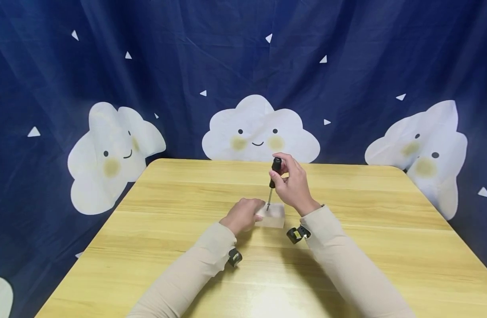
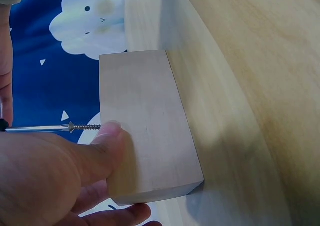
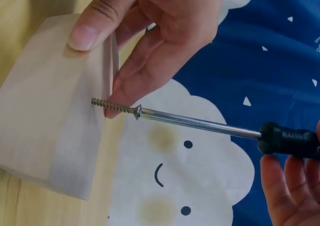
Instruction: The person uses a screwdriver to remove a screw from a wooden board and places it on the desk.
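A pale wooden block [image 1: 276,221] sits on the table, and my left hand [image 1: 242,215] grips its left end, thumb on the near side. In the right wrist view the left fingers [image 3: 145,61] reach around the far side. My right hand [image 1: 294,183] holds the black handle of a screwdriver [image 1: 275,165], which points down with a slight tilt. Its metal shaft [image 3: 200,122] meets the head of a threaded screw [image 3: 115,106]. The screw stands on the block's top face with most of its thread showing.
The block and hands are on a light wood-grain table [image 1: 168,198]. Behind it hangs a dark blue curtain [image 1: 172,66] printed with smiling white clouds and small triangles. Black wrist mounts [image 1: 294,235] sit below both beige sleeves [image 1: 347,256].
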A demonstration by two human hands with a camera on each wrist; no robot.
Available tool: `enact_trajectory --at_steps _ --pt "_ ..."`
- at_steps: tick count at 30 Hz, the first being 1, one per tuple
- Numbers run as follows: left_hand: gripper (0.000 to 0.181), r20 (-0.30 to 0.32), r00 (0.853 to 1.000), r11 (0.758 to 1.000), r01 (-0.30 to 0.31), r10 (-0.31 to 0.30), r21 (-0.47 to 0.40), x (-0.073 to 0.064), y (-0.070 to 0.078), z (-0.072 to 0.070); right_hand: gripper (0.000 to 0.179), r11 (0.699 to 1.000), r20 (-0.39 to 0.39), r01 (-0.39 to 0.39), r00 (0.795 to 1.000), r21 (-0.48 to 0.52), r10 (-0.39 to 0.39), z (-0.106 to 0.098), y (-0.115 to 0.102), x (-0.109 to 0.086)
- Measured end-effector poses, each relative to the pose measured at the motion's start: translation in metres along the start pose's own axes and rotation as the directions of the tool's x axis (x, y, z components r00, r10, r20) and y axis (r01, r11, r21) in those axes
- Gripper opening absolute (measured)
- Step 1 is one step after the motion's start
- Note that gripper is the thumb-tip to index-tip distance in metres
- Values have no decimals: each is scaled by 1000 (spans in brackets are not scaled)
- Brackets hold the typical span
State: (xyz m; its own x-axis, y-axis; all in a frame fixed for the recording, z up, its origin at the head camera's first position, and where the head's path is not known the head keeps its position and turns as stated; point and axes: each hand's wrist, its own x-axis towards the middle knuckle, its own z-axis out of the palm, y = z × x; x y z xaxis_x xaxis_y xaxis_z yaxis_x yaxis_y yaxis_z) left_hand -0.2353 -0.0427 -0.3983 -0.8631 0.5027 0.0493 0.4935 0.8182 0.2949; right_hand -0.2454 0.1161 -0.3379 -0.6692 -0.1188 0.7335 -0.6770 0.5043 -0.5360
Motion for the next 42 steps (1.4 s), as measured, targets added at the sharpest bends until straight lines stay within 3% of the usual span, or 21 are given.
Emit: enact_trajectory --at_steps 11,29,36,42 --pt "47 12 1000 1000 17 -17 -6 -1 0 0 39 1000 21 26 999 5 -26 -1 4 1" --pt "34 1 1000 1000 17 -17 -24 0 0 2 48 998 60 34 998 -57 -31 -4 4 0" --pt "31 -1 1000 999 17 -17 -32 0 0 1 41 998 73 62 995 -13 -60 -3 3 1" --pt "25 11 1000 999 18 -17 -29 0 0 0 43 997 -6 82 997 0 -82 1 4 1"
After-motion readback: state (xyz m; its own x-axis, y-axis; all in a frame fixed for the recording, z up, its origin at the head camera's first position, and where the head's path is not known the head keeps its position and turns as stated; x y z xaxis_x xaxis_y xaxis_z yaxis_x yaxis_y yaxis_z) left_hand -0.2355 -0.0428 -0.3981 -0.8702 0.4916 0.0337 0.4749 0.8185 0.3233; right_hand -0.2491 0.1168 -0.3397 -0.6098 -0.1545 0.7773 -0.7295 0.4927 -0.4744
